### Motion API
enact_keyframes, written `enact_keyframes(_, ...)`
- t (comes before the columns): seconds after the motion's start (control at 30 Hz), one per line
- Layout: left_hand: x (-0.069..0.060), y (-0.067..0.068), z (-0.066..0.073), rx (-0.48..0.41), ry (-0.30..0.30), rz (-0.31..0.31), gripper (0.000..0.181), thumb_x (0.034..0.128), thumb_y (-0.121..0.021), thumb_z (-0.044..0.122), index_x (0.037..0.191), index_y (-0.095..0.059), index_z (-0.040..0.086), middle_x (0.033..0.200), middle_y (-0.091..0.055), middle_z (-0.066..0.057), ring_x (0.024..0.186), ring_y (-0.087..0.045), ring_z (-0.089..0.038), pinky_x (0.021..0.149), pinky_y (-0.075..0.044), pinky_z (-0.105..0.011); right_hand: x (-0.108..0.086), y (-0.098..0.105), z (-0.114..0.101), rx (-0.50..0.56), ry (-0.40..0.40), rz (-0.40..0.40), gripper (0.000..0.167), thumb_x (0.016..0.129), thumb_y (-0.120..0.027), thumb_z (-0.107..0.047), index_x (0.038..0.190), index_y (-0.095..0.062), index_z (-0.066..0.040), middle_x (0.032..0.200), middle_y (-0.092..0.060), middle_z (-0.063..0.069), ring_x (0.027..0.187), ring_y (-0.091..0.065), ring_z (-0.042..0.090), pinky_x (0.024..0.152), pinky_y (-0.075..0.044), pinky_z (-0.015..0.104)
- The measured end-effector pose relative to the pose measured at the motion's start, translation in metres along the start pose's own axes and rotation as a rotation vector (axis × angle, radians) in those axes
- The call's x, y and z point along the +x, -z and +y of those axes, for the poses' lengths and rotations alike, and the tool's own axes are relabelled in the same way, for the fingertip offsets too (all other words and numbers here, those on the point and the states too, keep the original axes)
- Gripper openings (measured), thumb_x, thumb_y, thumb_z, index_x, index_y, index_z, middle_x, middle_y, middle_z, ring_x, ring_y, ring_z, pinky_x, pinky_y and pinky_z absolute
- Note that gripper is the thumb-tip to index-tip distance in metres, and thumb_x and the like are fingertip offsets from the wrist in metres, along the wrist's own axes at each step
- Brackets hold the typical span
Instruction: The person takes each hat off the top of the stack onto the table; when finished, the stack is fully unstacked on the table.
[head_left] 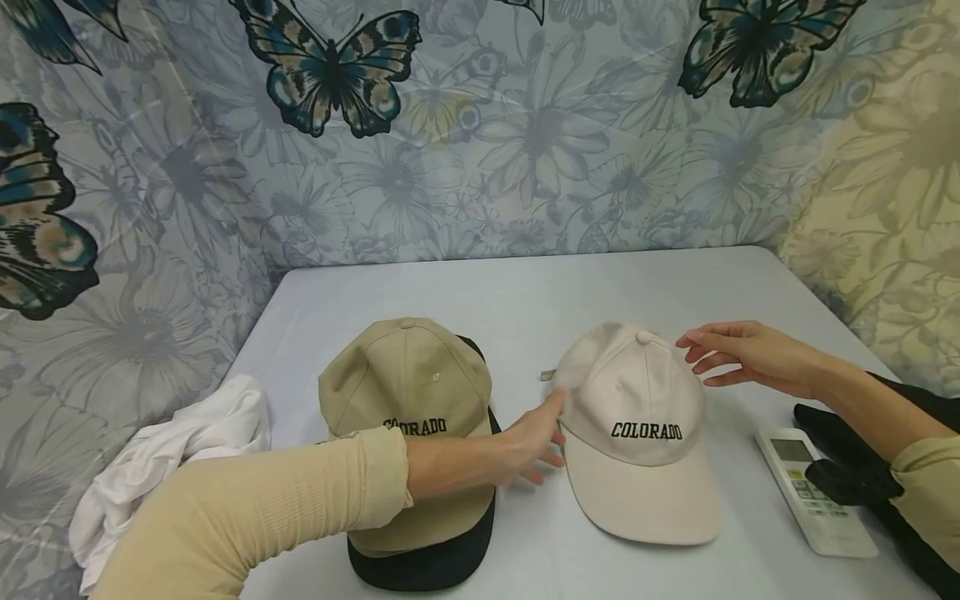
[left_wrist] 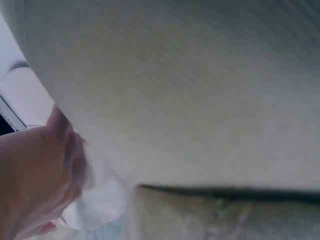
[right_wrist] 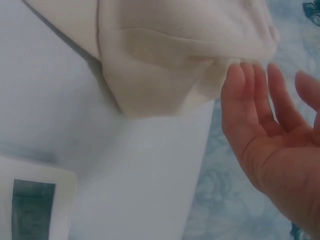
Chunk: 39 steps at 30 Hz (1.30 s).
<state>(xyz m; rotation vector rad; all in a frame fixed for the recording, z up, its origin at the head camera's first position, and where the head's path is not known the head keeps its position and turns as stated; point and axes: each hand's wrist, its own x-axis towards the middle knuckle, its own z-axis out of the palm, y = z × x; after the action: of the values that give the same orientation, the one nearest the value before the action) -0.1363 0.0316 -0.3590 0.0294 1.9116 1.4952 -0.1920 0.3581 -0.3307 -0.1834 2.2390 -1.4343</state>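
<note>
Fingers [right_wrist: 234,95], left hand [head_left: 531,442] and right hand [head_left: 761,358]: relaxed, grasping nothing, flanking white cap [head_left: 637,446] on surface [head_left: 525,300]. Hazard: uneven pressure could crumple or skew it. Count, descending: surface, 1; tan cap [head_left: 405,375], 1; black cap [head_left: 423,571] beneath, 1 visible; white cap, 1; cloth [head_left: 187,450], 1; dark fabric [head_left: 843,482], pieces unclear; remote [head_left: 817,521], 1.

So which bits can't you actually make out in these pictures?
Head: most of the dark cap, under the tan cap.
Head: part of the tan cap's lettering, behind the left sleeve.
Head: part of the remote, behind the black item.
Left wrist: whether the left hand touches the pale cap; blurred, partly behind a beige surface.
Right wrist: most of the remote, cut off by the frame's edge.
</note>
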Motion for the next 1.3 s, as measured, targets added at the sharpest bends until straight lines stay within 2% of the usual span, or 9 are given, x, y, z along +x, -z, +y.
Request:
enact_keyframes(0.1, -0.001, 0.003, 0.001, -0.003, -0.013, -0.077, 0.069, 0.0987, -0.021, 0.058, 0.139, -0.046, 0.008, 0.109, -0.062, -0.012, 0.097, -0.063, -0.033, 0.079, -0.049, -0.057, 0.0, 0.0, 0.0, 0.0, -0.01, 0.016, 0.047, 0.105, -0.039, -0.029, 0.131, -0.043, 0.009, 0.113, -0.053, 0.014, 0.098, -0.061, 0.019, 0.083, -0.053, 0.038)
enact_keyframes(0.27, -0.005, 0.011, 0.003, -0.044, -0.026, -0.256, 0.075, 0.0966, -0.018, 0.063, 0.135, -0.052, 0.008, 0.107, -0.066, -0.01, 0.099, -0.063, -0.031, 0.076, -0.051, -0.053, -0.001, 0.002, -0.002, 0.02, -0.024, 0.051, 0.051, 0.105, -0.038, -0.031, 0.133, -0.041, 0.012, 0.113, -0.054, 0.015, 0.098, -0.061, 0.021, 0.083, -0.053, 0.038)
enact_keyframes(0.47, -0.012, 0.02, 0.008, -0.108, -0.049, -0.413, 0.081, 0.0941, -0.018, 0.068, 0.139, -0.048, 0.008, 0.117, -0.063, -0.016, 0.108, -0.059, -0.035, 0.082, -0.048, -0.055, -0.002, 0.003, -0.007, 0.064, 0.0, 0.044, 0.038, 0.106, -0.036, -0.03, 0.127, -0.053, -0.004, 0.116, -0.056, 0.012, 0.101, -0.061, 0.023, 0.084, -0.052, 0.041)
enact_keyframes(0.53, -0.015, 0.023, 0.012, -0.113, -0.072, -0.454, 0.083, 0.0934, -0.017, 0.069, 0.14, -0.046, 0.007, 0.12, -0.061, -0.018, 0.109, -0.059, -0.034, 0.082, -0.048, -0.054, -0.003, 0.004, -0.008, 0.07, 0.028, 0.017, 0.034, 0.106, -0.033, -0.027, 0.124, -0.056, -0.011, 0.117, -0.058, 0.008, 0.102, -0.061, 0.022, 0.084, -0.052, 0.04)
enact_keyframes(0.7, -0.03, 0.033, 0.027, -0.097, -0.163, -0.552, 0.082, 0.094, -0.014, 0.068, 0.143, -0.043, 0.008, 0.126, -0.058, -0.018, 0.111, -0.059, -0.03, 0.084, -0.05, -0.045, -0.002, 0.005, -0.015, 0.081, 0.124, -0.053, 0.037, 0.107, -0.027, -0.023, 0.124, -0.06, -0.021, 0.12, -0.06, 0.002, 0.106, -0.061, 0.021, 0.086, -0.051, 0.033)
enact_keyframes(0.8, -0.041, 0.041, 0.038, -0.1, -0.212, -0.57, 0.081, 0.0945, -0.014, 0.067, 0.144, -0.041, 0.009, 0.128, -0.057, -0.018, 0.112, -0.058, -0.028, 0.086, -0.049, -0.043, -0.002, 0.005, -0.02, 0.113, 0.176, -0.074, 0.039, 0.107, -0.026, -0.021, 0.125, -0.061, -0.021, 0.121, -0.061, 0.002, 0.108, -0.06, 0.02, 0.087, -0.051, 0.031)
enact_keyframes(0.97, -0.058, 0.057, 0.047, -0.174, -0.257, -0.522, 0.079, 0.0952, -0.014, 0.065, 0.145, -0.039, 0.01, 0.129, -0.055, -0.018, 0.114, -0.057, -0.03, 0.087, -0.049, -0.046, 0.001, 0.002, -0.03, 0.206, 0.286, -0.17, 0.042, 0.107, -0.023, -0.017, 0.13, -0.058, -0.017, 0.121, -0.061, 0.003, 0.111, -0.058, 0.017, 0.089, -0.049, 0.03)
enact_keyframes(1.13, -0.07, 0.078, 0.045, -0.291, -0.305, -0.515, 0.078, 0.0955, -0.014, 0.066, 0.148, -0.033, 0.012, 0.136, -0.047, -0.021, 0.122, -0.049, -0.036, 0.092, -0.046, -0.05, 0.006, -0.006, -0.038, 0.319, 0.359, -0.254, 0.043, 0.107, -0.021, -0.014, 0.133, -0.055, -0.011, 0.123, -0.06, 0.006, 0.113, -0.058, 0.02, 0.092, -0.048, 0.032)
enact_keyframes(1.3, -0.079, 0.1, 0.039, -0.371, -0.385, -0.485, 0.079, 0.0965, -0.011, 0.064, 0.151, -0.024, 0.009, 0.141, -0.038, -0.026, 0.126, -0.043, -0.039, 0.095, -0.042, -0.054, 0.015, -0.018, -0.047, 0.347, 0.388, -0.242, 0.04, 0.107, -0.024, -0.013, 0.133, -0.055, -0.012, 0.124, -0.06, 0.006, 0.114, -0.057, 0.019, 0.094, -0.046, 0.031)
